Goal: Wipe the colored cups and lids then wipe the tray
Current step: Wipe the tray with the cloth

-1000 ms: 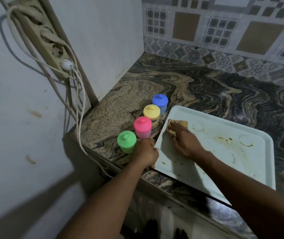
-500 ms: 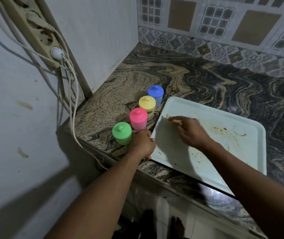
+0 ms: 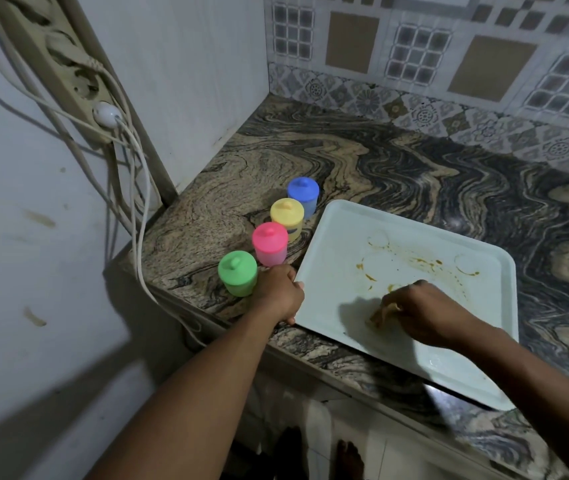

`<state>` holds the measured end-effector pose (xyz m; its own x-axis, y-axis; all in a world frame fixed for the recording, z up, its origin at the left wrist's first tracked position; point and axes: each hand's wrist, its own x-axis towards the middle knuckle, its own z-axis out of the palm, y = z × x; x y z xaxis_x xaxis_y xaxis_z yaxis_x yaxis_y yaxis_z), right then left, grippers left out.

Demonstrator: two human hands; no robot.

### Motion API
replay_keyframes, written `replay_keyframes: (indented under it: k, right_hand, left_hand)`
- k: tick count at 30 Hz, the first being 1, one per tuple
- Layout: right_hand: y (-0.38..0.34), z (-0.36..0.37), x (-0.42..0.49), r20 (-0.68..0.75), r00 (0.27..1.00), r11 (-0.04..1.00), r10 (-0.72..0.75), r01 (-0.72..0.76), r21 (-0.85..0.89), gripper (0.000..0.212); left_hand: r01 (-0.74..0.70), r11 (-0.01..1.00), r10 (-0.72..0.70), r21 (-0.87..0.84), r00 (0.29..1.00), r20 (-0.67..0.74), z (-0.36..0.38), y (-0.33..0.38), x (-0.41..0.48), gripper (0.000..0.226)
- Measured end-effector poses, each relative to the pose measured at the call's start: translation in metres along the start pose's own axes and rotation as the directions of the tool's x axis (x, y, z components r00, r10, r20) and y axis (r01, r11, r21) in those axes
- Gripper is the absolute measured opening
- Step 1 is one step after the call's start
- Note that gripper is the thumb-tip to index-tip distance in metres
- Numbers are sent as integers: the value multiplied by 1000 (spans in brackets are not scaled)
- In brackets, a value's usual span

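Observation:
A pale tray (image 3: 338, 223) with brown stains and ring marks lies on the marble counter, its near corner hanging over the front edge. My right hand (image 3: 418, 311) presses a yellowish cloth (image 3: 381, 315) onto the tray's near-middle area. My left hand (image 3: 281, 294) grips the tray's left rim. Left of the tray stands a diagonal row of lidded cups: green (image 3: 238, 273), pink (image 3: 270, 243), yellow (image 3: 287, 218), blue (image 3: 304, 196).
A power strip (image 3: 65, 69) with white cables hangs on the left wall, the cables trailing down past the counter's corner. A tiled backsplash (image 3: 449, 74) runs along the back. The counter's front edge (image 3: 310, 355) lies just below the tray.
My right hand has dragged the cloth from the tray's far left corner toward the near middle. My left hand has stayed on the tray's left rim. The cups have not moved.

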<state>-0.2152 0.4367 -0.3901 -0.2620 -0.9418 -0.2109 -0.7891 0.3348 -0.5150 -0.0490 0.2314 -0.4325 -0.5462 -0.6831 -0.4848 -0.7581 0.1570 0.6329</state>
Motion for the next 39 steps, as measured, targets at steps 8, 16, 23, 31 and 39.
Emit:
replay_keyframes:
  k: [8,16,23,31,39]
  right_hand:
    - [-38,79,21,-115,980,978,-162,175,111,51]
    - [3,16,-29,-86,993,995,76,-69,78,38]
    - [26,-51,62,-550,759,937,350,-281,209,34]
    - [20,15,101,-209,945,961,251,-270,-67,61]
    - [-8,78,-24,-94,996,998,-1,7,66,63]
  left_hand:
    - [-25,999,25,32,1000,-6,0,-1,1,25]
    - [-102,967,140,232,979,-152,10,3,-10,11]
    - [-448,613,619,650,784,-43,40,-5,-12,58]
    - [-484,594,628,642,778,6,50,-18,-1,70]
    - [-487,614,619,621,785,4,51,-18,-1,72]
